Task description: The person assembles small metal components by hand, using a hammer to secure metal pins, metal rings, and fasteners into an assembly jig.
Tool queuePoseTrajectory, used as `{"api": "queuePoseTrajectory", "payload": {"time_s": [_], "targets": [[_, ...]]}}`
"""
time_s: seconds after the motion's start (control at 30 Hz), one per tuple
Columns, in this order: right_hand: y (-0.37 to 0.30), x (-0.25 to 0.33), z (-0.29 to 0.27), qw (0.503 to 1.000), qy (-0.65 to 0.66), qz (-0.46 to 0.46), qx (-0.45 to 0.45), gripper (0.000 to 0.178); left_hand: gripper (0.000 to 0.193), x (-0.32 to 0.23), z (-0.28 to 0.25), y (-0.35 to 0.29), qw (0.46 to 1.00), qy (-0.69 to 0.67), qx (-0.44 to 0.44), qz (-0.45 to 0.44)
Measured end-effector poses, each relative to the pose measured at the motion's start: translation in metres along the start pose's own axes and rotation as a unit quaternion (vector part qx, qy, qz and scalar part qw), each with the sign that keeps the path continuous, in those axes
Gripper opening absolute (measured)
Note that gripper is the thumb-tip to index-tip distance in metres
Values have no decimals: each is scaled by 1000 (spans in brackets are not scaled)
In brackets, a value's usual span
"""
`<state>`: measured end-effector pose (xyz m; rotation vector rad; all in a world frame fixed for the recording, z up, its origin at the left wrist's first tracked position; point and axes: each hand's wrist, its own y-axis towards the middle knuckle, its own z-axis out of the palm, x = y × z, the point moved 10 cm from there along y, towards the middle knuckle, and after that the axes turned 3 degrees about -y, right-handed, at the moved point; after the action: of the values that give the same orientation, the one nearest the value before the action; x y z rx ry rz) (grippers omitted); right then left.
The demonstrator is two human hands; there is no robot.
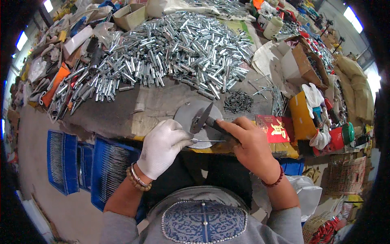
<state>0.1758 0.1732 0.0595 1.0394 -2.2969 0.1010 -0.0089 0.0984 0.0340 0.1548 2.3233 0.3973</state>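
Assembly step in hand: gloved left hand (pixel 162 147) pinches a thin pin (pixel 208 141); bare right hand (pixel 248 143) grips a dark-handled tool (pixel 207 118) over the round plate (pixel 187 116); next move likely requires precise alignment

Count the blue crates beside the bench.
3: blue crates on the floor at the person's left, one far left, a narrow one in the middle, one nearest the knees. More may be hidden.

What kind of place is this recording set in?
Probably a small hardware assembly workshop: a heap of metal sleeves covers the workbench, blue crates hold thin rods, and cardboard boxes hold more parts.
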Motion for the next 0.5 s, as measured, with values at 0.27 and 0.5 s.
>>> {"api": "queuePoseTrajectory", "payload": {"time_s": [0.27,0.5], "targets": [[-24,27,29,998,-55,-18,5,26,17,1,-6,-8,999,3,-32,10],[-46,13,81,938,278,146,148,31,31,8,4,-57,978,-67,-162,-111]]}}
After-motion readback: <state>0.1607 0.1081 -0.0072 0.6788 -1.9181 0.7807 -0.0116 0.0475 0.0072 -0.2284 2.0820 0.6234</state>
